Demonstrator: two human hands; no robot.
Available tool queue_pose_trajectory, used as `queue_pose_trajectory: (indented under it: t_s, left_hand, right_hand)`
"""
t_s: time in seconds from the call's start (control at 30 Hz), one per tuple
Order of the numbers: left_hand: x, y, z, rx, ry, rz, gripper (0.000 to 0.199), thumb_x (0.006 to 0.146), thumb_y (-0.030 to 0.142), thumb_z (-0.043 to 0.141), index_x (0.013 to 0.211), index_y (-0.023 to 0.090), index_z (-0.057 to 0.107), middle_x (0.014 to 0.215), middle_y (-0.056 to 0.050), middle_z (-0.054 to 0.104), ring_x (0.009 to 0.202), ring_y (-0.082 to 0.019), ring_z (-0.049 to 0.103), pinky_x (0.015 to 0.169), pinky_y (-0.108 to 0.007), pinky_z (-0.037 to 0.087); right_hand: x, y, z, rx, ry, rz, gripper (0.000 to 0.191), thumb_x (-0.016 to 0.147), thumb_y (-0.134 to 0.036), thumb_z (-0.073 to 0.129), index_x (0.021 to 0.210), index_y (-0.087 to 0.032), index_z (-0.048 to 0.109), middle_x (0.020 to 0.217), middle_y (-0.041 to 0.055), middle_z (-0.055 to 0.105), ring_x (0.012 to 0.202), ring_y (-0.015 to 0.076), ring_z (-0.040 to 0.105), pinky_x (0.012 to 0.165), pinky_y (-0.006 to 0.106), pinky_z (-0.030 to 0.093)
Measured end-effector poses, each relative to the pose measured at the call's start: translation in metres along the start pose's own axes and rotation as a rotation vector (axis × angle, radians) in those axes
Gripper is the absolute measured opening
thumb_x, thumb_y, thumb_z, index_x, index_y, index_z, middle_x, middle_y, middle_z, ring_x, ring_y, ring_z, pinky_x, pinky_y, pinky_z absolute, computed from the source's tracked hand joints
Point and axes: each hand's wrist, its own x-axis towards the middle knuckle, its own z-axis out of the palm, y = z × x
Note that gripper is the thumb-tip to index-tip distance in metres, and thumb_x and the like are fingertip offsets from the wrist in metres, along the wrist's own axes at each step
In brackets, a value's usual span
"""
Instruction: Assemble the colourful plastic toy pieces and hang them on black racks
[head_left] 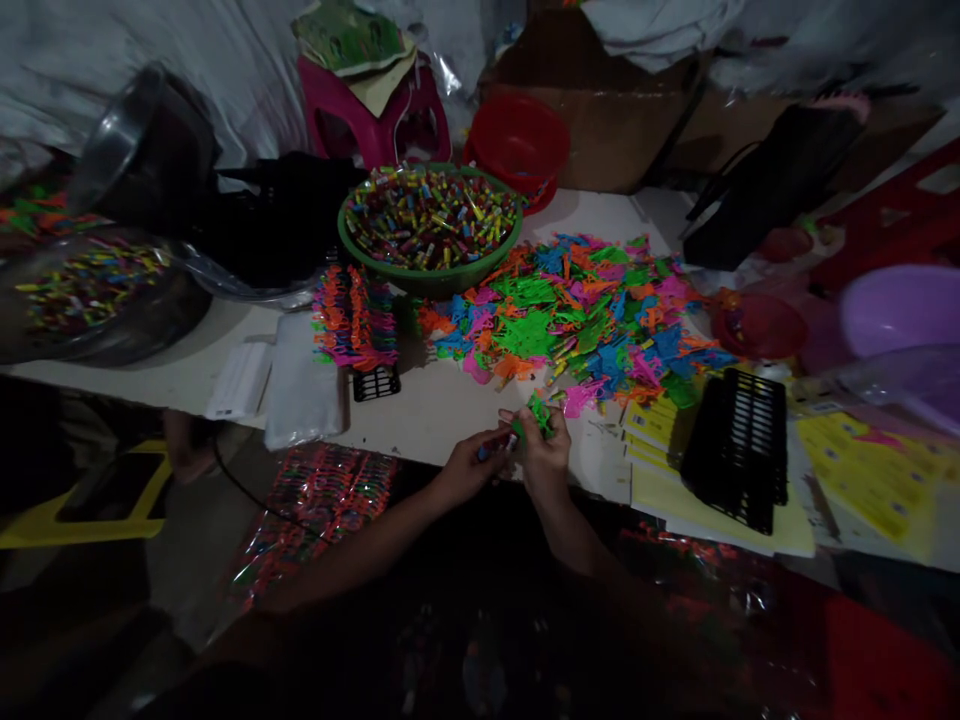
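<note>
Close to the table's front edge, my left hand (471, 468) is closed round a small tube, of which dark red and blue parts show. Beside it, my right hand (546, 458) is closed on a bright green plastic piece (539, 412) that sticks out above the fingers. The two hands nearly meet; whether the tube touches the green piece I cannot tell. Just beyond them lies a wide heap of flat plastic pieces (532, 330) in green, orange, blue and pink. Behind that heap, a green basin (439, 275) is full of small coloured tubes (431, 215).
Left of the heap are a stack of assembled colourful pieces (354, 320) and clear plastic bags (304, 390). Black slotted trays (739, 450) lie on yellow cards (652, 425) at right. Red bowls (521, 140) stand behind; a metal bowl (142, 330) of tubes is far left.
</note>
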Motion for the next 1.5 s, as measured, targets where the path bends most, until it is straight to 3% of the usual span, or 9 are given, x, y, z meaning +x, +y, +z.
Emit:
queue_pose_trajectory:
  t_s: [0.07, 0.23, 0.4, 0.57, 0.77, 1.0, 1.17, 1.37, 1.5]
  left_hand:
    - [0.022, -0.001, -0.002, 0.131, 0.085, -0.018, 0.041, 0.080, 0.036, 0.049, 0.115, 0.016, 0.055, 0.082, -0.006, 0.063, 0.069, -0.016, 0.059, 0.062, -0.028, 0.046]
    - [0.087, 0.009, -0.002, 0.758, 0.398, 0.021, 0.033, 0.079, 0.034, 0.048, 0.102, 0.013, 0.059, 0.105, -0.014, 0.058, 0.093, -0.025, 0.057, 0.083, -0.037, 0.042]
    - [0.094, 0.012, -0.003, 0.880, 0.278, -0.105, 0.029, 0.077, 0.034, 0.047, 0.091, 0.014, 0.062, 0.093, -0.013, 0.062, 0.086, -0.026, 0.059, 0.076, -0.035, 0.042]
    - [0.048, -0.006, -0.042, 0.219, 0.173, -0.329, 0.029, 0.075, 0.042, 0.051, 0.074, 0.014, 0.061, 0.058, -0.004, 0.059, 0.063, -0.018, 0.058, 0.056, -0.026, 0.042]
    - [0.014, -0.021, -0.078, -0.562, 0.357, -0.378, 0.020, 0.070, 0.031, 0.061, 0.074, 0.011, 0.057, 0.063, -0.004, 0.060, 0.054, -0.011, 0.057, 0.047, -0.020, 0.040]
    - [0.020, -0.017, -0.039, -0.592, 0.153, -0.307, 0.037, 0.062, 0.031, 0.072, 0.089, 0.009, 0.060, 0.075, -0.006, 0.064, 0.066, -0.014, 0.061, 0.058, -0.023, 0.045]
    - [0.022, -0.004, -0.018, -0.564, 0.120, -0.313, 0.036, 0.056, 0.032, 0.075, 0.081, 0.011, 0.060, 0.068, -0.002, 0.062, 0.057, -0.008, 0.055, 0.053, -0.019, 0.040]
    - [0.019, 0.005, -0.020, -0.279, 0.379, -0.051, 0.030, 0.057, 0.034, 0.073, 0.068, 0.014, 0.053, 0.052, 0.006, 0.052, 0.048, -0.005, 0.046, 0.048, -0.017, 0.036]
    - [0.015, 0.008, -0.019, -0.217, 0.388, -0.032, 0.032, 0.061, 0.038, 0.069, 0.078, 0.014, 0.057, 0.063, 0.002, 0.059, 0.055, -0.008, 0.052, 0.053, -0.020, 0.042]
  right_hand:
    - [0.024, -0.005, -0.017, -0.220, 0.043, -0.049, 0.033, 0.070, -0.049, 0.056, 0.082, -0.018, 0.050, 0.075, 0.0042, 0.063, 0.070, 0.0188, 0.062, 0.066, 0.034, 0.048]
    - [0.068, -0.025, -0.064, -1.048, 0.502, -0.448, 0.054, 0.072, -0.048, 0.054, 0.111, -0.010, 0.052, 0.120, 0.0204, 0.047, 0.109, 0.0327, 0.042, 0.086, 0.049, 0.033]
    - [0.077, -0.013, -0.043, -1.449, 0.017, -0.632, 0.032, 0.084, -0.034, 0.039, 0.106, -0.021, 0.060, 0.106, 0.0095, 0.058, 0.099, 0.0251, 0.045, 0.088, 0.043, 0.028]
    - [0.095, 0.009, -0.007, -1.623, -0.305, -0.655, 0.036, 0.078, -0.023, 0.047, 0.112, -0.020, 0.057, 0.115, 0.0121, 0.052, 0.105, 0.0273, 0.040, 0.090, 0.041, 0.026]
    - [0.065, 0.026, -0.016, -1.461, -0.568, -0.845, 0.035, 0.072, -0.011, 0.049, 0.104, -0.017, 0.060, 0.120, 0.0100, 0.051, 0.116, 0.0257, 0.034, 0.099, 0.042, 0.021]
    - [0.033, 0.032, -0.038, -0.939, -0.484, -0.923, 0.025, 0.081, -0.015, 0.043, 0.087, -0.022, 0.066, 0.120, 0.0053, 0.055, 0.115, 0.0192, 0.043, 0.098, 0.040, 0.035]
    - [0.022, 0.024, -0.035, -0.583, -0.426, -0.656, 0.023, 0.079, -0.022, 0.049, 0.094, -0.026, 0.066, 0.115, 0.0042, 0.059, 0.105, 0.0167, 0.054, 0.090, 0.034, 0.044]
    - [0.010, 0.020, -0.014, -0.027, -0.373, 0.034, 0.037, 0.073, -0.042, 0.055, 0.105, -0.023, 0.059, 0.093, 0.0030, 0.067, 0.079, 0.0167, 0.063, 0.069, 0.031, 0.051]
    - [0.018, 0.015, -0.007, -0.018, -0.195, 0.057, 0.027, 0.059, -0.039, 0.069, 0.075, -0.019, 0.063, 0.070, -0.0011, 0.066, 0.063, 0.0131, 0.059, 0.064, 0.026, 0.049]
